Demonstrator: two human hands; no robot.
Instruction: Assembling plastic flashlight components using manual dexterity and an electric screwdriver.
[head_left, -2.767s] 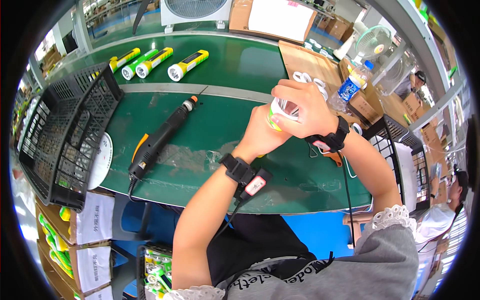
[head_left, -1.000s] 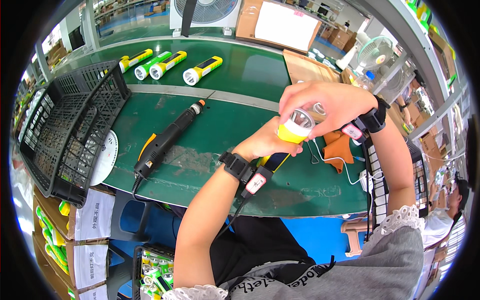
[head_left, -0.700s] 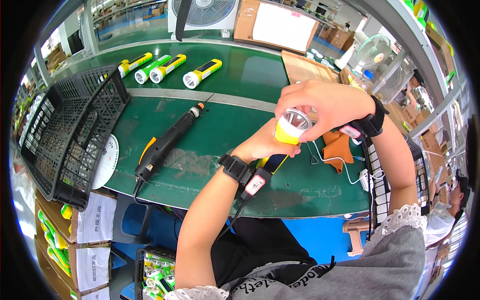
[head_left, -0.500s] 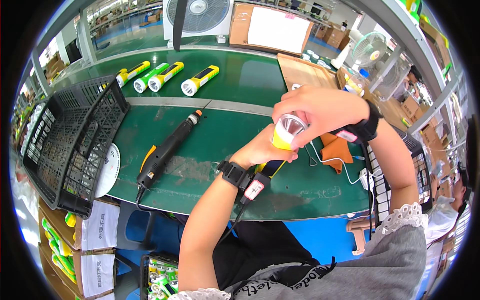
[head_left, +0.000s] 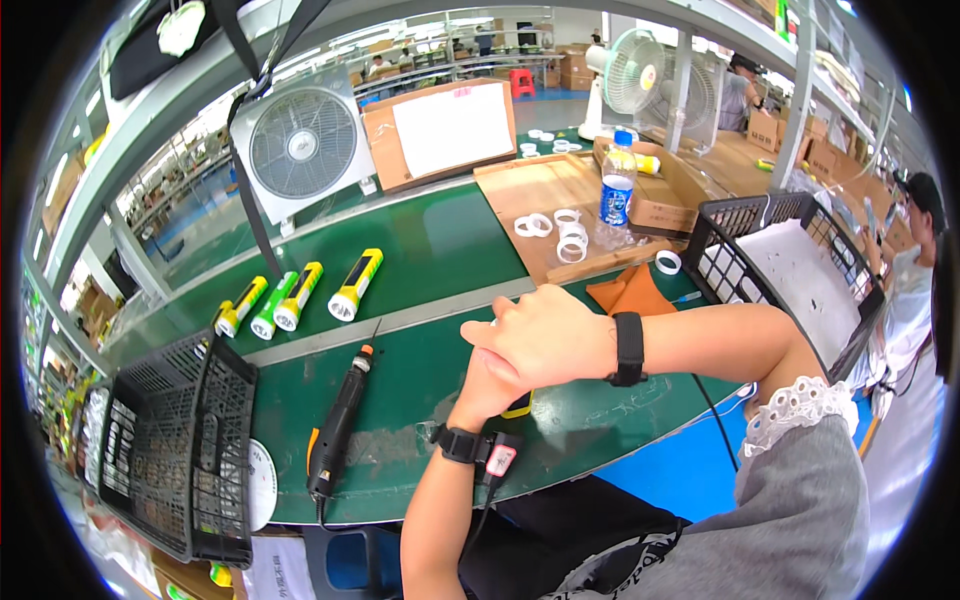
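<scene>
A flashlight point(head_left: 518, 406) is mostly covered by my two hands; only a bit of its yellow and black body shows below them. My left hand point(head_left: 488, 384) is wrapped around it from below. Over its upper end, my right hand point(head_left: 548, 335) is closed, with the fingers against the left hand, so the flashlight's head is hidden. To the left on the green table lies a black electric screwdriver point(head_left: 342, 420), its bit pointing away from me. Several yellow and green flashlights point(head_left: 357, 284) rest in a row farther back. An orange cloth point(head_left: 632, 293) lies beyond my right wrist.
At the left stands a black crate point(head_left: 180, 450) beside a white disc point(head_left: 262, 485). Another black crate point(head_left: 790, 270) is at the right. White rings point(head_left: 572, 243) and a bottle point(head_left: 617, 185) sit on a wooden board point(head_left: 510, 185). A box fan point(head_left: 302, 145) stands behind.
My right hand has closed over the flashlight's head, which showed before, turning its back upward. The view has swung right and up, bringing the board, bottle and right crate into sight.
</scene>
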